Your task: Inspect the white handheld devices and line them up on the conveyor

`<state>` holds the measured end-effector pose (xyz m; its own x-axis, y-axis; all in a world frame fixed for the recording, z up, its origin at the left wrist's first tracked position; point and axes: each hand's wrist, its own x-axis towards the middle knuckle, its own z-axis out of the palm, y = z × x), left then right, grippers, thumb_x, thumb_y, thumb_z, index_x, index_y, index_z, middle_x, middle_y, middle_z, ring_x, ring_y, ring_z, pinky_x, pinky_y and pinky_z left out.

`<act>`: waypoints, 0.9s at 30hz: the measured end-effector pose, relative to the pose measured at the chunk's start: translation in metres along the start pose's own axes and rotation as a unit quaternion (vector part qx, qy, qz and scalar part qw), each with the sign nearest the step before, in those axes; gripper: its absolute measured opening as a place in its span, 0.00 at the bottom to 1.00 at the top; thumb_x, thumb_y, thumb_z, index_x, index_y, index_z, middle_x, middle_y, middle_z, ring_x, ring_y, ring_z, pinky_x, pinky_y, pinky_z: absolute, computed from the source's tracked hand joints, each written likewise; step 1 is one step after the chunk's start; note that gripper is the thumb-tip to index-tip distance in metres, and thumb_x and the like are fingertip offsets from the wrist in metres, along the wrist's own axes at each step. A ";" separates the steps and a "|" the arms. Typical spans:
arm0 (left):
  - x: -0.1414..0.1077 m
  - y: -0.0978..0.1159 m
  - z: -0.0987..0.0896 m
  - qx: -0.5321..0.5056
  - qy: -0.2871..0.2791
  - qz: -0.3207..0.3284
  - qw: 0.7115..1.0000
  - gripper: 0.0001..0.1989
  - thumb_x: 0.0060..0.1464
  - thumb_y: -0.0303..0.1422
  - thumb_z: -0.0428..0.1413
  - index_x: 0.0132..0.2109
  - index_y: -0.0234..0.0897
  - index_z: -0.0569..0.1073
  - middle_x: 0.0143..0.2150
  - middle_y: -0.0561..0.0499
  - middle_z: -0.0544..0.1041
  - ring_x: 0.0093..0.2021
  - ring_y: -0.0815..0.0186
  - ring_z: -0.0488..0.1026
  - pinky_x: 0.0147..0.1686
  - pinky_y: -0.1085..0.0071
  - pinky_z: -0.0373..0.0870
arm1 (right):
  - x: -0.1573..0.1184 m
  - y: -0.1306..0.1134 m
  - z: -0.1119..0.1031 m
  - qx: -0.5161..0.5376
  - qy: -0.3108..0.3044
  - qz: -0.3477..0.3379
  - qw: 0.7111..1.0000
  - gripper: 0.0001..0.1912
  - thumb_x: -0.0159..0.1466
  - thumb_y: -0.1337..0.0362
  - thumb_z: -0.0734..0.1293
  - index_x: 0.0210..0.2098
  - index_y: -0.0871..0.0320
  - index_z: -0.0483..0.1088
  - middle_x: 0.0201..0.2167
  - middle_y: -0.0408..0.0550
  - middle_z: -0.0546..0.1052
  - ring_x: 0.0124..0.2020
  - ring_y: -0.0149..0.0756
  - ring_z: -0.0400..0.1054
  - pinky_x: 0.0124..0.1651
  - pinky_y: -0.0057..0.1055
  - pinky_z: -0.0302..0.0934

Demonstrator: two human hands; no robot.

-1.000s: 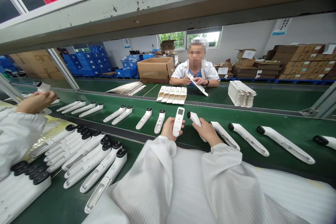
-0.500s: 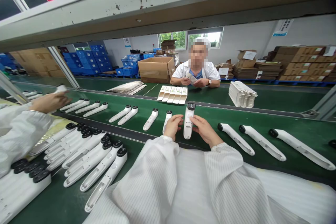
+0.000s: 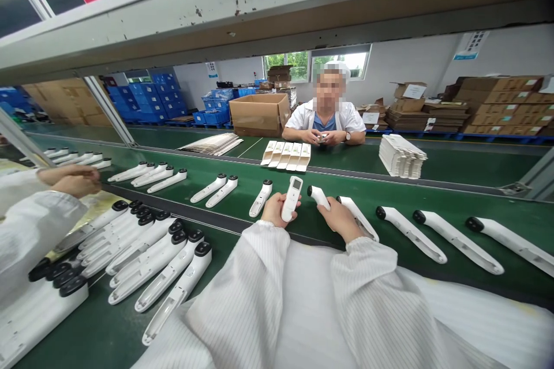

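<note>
In my left hand [image 3: 273, 211] is a white infrared thermometer [image 3: 291, 199], its small dark screen and buttons facing me and its head end up. My left fingers are wrapped round its lower body. My right hand [image 3: 341, 219] is closed over the handle of a second thermometer [image 3: 318, 196], whose black-tipped head points left, low over the green conveyor belt [image 3: 294, 236]. Just right of that hand, partly hidden behind it, lies another thermometer [image 3: 361, 220]. Further right, several more lie on the belt with open handle compartments.
At left, a co-worker's hands [image 3: 73, 179] are above a crowd of thermometers [image 3: 147, 248]. Opposite sits another person [image 3: 326, 118], behind open small cartons [image 3: 285, 155]. A stack of flat cartons [image 3: 402, 155] stands right. A shelf beam [image 3: 259, 6] crosses overhead.
Both hands were at one thermometer showing its back. Now my left hand holds one screen side toward me, and my right hand has moved to another. Thermometers on the belt have shifted right.
</note>
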<state>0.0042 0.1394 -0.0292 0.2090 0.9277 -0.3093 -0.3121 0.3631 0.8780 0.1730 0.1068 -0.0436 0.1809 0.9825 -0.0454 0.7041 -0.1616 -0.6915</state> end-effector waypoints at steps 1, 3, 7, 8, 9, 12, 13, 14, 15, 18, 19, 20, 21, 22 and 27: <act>-0.002 0.000 0.003 -0.041 -0.021 -0.013 0.999 0.15 0.53 0.29 0.42 0.39 0.29 0.71 0.37 0.40 0.74 0.28 0.68 0.69 0.16 0.77 0.56 | 0.001 0.001 0.000 -0.049 0.029 -0.012 0.998 0.15 0.61 0.61 0.59 0.44 0.61 0.68 0.44 0.60 0.73 0.46 0.51 0.67 0.47 0.43 0.59; -0.006 -0.002 0.009 -0.092 -0.034 -0.025 0.995 0.13 0.55 0.33 0.45 0.38 0.29 0.71 0.33 0.43 0.74 0.23 0.70 0.66 0.14 0.78 0.52 | 0.001 0.001 -0.001 -0.074 0.094 -0.051 0.991 0.17 0.61 0.64 0.58 0.47 0.61 0.68 0.49 0.60 0.69 0.52 0.51 0.63 0.51 0.43 0.56; -0.011 -0.009 0.019 -0.100 -0.024 -0.012 0.995 0.09 0.52 0.35 0.54 0.40 0.34 0.70 0.30 0.50 0.72 0.24 0.71 0.66 0.16 0.79 0.55 | 0.000 -0.009 0.001 0.137 0.069 -0.116 0.981 0.18 0.60 0.60 0.60 0.47 0.59 0.70 0.46 0.54 0.72 0.46 0.42 0.66 0.49 0.39 0.60; -0.011 -0.010 0.021 -0.107 -0.033 0.003 0.994 0.10 0.50 0.33 0.56 0.40 0.35 0.70 0.29 0.51 0.72 0.25 0.71 0.67 0.18 0.78 0.58 | -0.001 -0.012 0.002 0.221 0.016 -0.119 0.968 0.18 0.59 0.58 0.61 0.46 0.58 0.70 0.44 0.52 0.73 0.43 0.41 0.68 0.46 0.37 0.62; -0.011 -0.012 0.021 -0.113 -0.044 0.019 0.992 0.11 0.48 0.31 0.58 0.41 0.36 0.70 0.29 0.52 0.72 0.26 0.71 0.68 0.21 0.78 0.61 | -0.002 -0.014 0.003 0.300 -0.037 -0.117 0.946 0.19 0.57 0.56 0.63 0.45 0.57 0.70 0.43 0.51 0.73 0.42 0.40 0.68 0.43 0.36 0.63; -0.008 -0.013 0.021 -0.108 -0.054 0.061 0.991 0.13 0.45 0.27 0.58 0.41 0.37 0.69 0.28 0.53 0.71 0.28 0.70 0.69 0.29 0.75 0.65 | -0.006 -0.019 0.006 0.447 -0.120 -0.099 0.881 0.20 0.53 0.54 0.67 0.43 0.55 0.71 0.42 0.48 0.74 0.42 0.39 0.68 0.39 0.33 0.64; -0.007 -0.013 0.019 -0.093 -0.045 0.065 0.993 0.12 0.45 0.27 0.57 0.40 0.37 0.69 0.29 0.53 0.71 0.29 0.69 0.69 0.31 0.73 0.66 | -0.008 -0.019 0.005 0.468 -0.129 -0.094 0.869 0.20 0.52 0.53 0.68 0.42 0.55 0.71 0.42 0.47 0.74 0.42 0.39 0.67 0.39 0.33 0.64; -0.005 -0.012 0.017 -0.062 -0.029 0.074 0.995 0.11 0.47 0.28 0.56 0.40 0.37 0.70 0.30 0.52 0.72 0.30 0.68 0.70 0.33 0.72 0.66 | -0.009 -0.019 0.005 0.482 -0.138 -0.090 0.861 0.20 0.52 0.53 0.69 0.41 0.55 0.72 0.41 0.47 0.74 0.42 0.38 0.67 0.39 0.33 0.64; -0.004 -0.010 0.013 -0.010 -0.004 0.093 0.996 0.09 0.48 0.29 0.54 0.40 0.36 0.70 0.31 0.50 0.72 0.33 0.66 0.70 0.35 0.70 0.66 | -0.009 -0.018 0.004 0.490 -0.148 -0.087 0.855 0.19 0.52 0.53 0.69 0.41 0.54 0.72 0.41 0.47 0.74 0.42 0.38 0.67 0.39 0.33 0.64; -0.001 -0.006 0.000 0.277 0.118 0.192 0.934 0.12 0.48 0.29 0.54 0.42 0.37 0.71 0.42 0.44 0.73 0.47 0.56 0.68 0.47 0.62 0.63 | -0.011 -0.016 0.001 0.497 -0.167 -0.077 0.848 0.19 0.52 0.54 0.70 0.41 0.54 0.73 0.41 0.47 0.74 0.43 0.37 0.66 0.39 0.32 0.64; 0.000 -0.005 -0.005 0.383 0.156 0.210 0.886 0.15 0.46 0.28 0.56 0.44 0.37 0.71 0.47 0.42 0.72 0.52 0.53 0.65 0.50 0.59 0.60 | -0.011 -0.015 0.000 0.496 -0.169 -0.075 0.848 0.19 0.52 0.54 0.70 0.41 0.54 0.73 0.40 0.47 0.74 0.43 0.37 0.66 0.39 0.32 0.64; 0.001 -0.004 -0.010 0.473 0.180 0.208 0.837 0.18 0.44 0.26 0.57 0.46 0.37 0.71 0.50 0.40 0.71 0.55 0.50 0.62 0.53 0.56 0.57 | -0.012 -0.015 0.000 0.495 -0.171 -0.073 0.849 0.18 0.52 0.54 0.69 0.41 0.54 0.73 0.40 0.47 0.74 0.42 0.37 0.66 0.39 0.32 0.64; 0.002 -0.004 -0.015 0.538 0.191 0.193 0.798 0.21 0.42 0.25 0.58 0.47 0.37 0.70 0.51 0.39 0.69 0.57 0.47 0.60 0.53 0.54 0.55 | -0.012 -0.015 -0.001 0.494 -0.174 -0.072 0.849 0.18 0.53 0.54 0.69 0.41 0.54 0.73 0.40 0.47 0.75 0.42 0.37 0.67 0.39 0.32 0.64; 0.004 -0.004 -0.018 0.576 0.193 0.172 0.775 0.24 0.41 0.23 0.58 0.49 0.37 0.69 0.52 0.38 0.69 0.57 0.46 0.59 0.53 0.53 0.54 | -0.012 -0.015 -0.001 0.494 -0.176 -0.074 0.848 0.18 0.53 0.55 0.69 0.41 0.55 0.73 0.41 0.47 0.75 0.42 0.36 0.67 0.40 0.32 0.64; 0.011 -0.002 -0.022 0.393 0.167 0.108 0.897 0.22 0.45 0.23 0.54 0.50 0.36 0.68 0.47 0.41 0.72 0.50 0.55 0.67 0.42 0.66 0.65 | -0.008 -0.015 0.002 0.436 -0.166 -0.059 0.882 0.13 0.58 0.56 0.61 0.39 0.57 0.69 0.40 0.48 0.76 0.39 0.35 0.70 0.42 0.31 0.64</act>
<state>-0.0137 0.1510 -0.0422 -0.1090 0.9911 -0.0770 0.4669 0.1194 0.8762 0.1594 0.1017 -0.0345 -0.1715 0.9842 -0.0442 -0.1187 -0.0652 -0.9908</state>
